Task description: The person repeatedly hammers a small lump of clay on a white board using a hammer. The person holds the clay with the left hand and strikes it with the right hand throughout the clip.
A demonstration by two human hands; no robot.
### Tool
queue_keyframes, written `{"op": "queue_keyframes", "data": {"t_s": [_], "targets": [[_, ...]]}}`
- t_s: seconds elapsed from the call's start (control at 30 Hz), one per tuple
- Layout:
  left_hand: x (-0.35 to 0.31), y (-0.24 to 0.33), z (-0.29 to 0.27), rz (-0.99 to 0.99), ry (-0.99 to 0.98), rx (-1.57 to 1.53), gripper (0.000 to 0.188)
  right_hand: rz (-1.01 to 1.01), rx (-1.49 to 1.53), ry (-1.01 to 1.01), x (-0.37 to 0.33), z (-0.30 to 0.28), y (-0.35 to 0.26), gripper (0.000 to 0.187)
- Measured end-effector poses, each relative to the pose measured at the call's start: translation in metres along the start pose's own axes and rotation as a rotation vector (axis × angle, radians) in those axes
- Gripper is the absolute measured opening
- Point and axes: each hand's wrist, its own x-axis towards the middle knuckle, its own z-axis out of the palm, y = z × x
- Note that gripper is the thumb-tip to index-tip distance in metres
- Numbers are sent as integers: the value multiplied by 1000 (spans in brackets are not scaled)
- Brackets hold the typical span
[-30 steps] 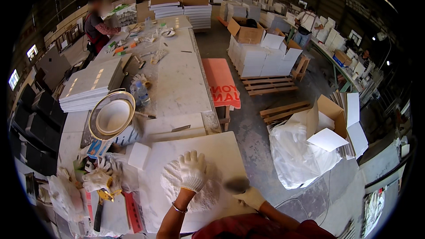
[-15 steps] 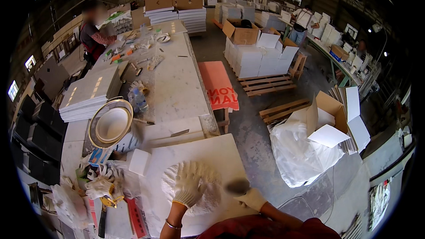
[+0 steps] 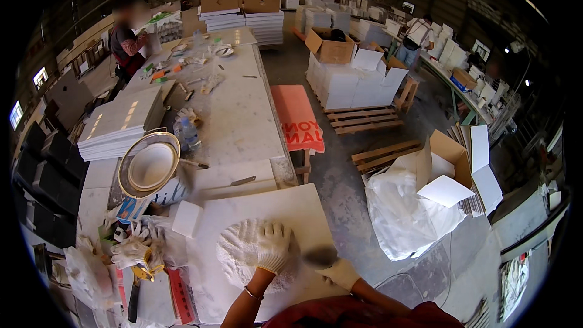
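My left hand (image 3: 273,248), in a whitish knit glove, lies with fingers stretched over a low, round white mound (image 3: 238,252). Ridges mark the mound's grainy surface; whether it is loose powder or solid, I cannot tell. It rests on a flat white slab (image 3: 303,203) in front of me. At the slab's right side, my gloved right hand (image 3: 341,274) is closed on a dark rounded tool (image 3: 320,257). Blur hides the tool's exact kind. The tool is just right of the mound.
A white block (image 3: 187,218), a bucket (image 3: 150,167) and loose gloves (image 3: 130,252) lie to the left. Stacked slabs (image 3: 118,124) stand beyond. An opened carton (image 3: 446,158) and plastic sheeting (image 3: 404,212) are at right. A co-worker (image 3: 126,42) stands at the far left.
My left hand has shifted right across the mound, uncovering its ridged left part. My right hand stays near the slab's right side with the tool, which has moved slightly left.
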Motion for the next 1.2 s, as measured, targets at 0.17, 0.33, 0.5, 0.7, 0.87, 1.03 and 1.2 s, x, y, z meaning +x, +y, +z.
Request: {"op": "queue_keyframes", "data": {"t_s": [0.17,0.33,0.5,0.7,0.87,1.03,1.2], "targets": [[-32,-21,-11,64,159,5,21,19,-3,-15,1,-2,2,37],[-47,-26,-69,-54,-57,-25,21,22,74,1,1,0,2,34],[-39,-34,-82,-166,14,-104,36,88,158,30,-7,1,-14,28],[-49,-32,-66,-255,-76,-139,50,81,208,73,-8,7,-27,25],[-63,-19,-81,-237,-38,-240,52,79,194,80,-6,6,-22,25],[-70,-49,-95,-278,-55,-379,56,58,181,85,-5,4,-19,28],[-65,-104,-33,-441,41,-143,59,122,196,53,-9,3,-32,27]]}}
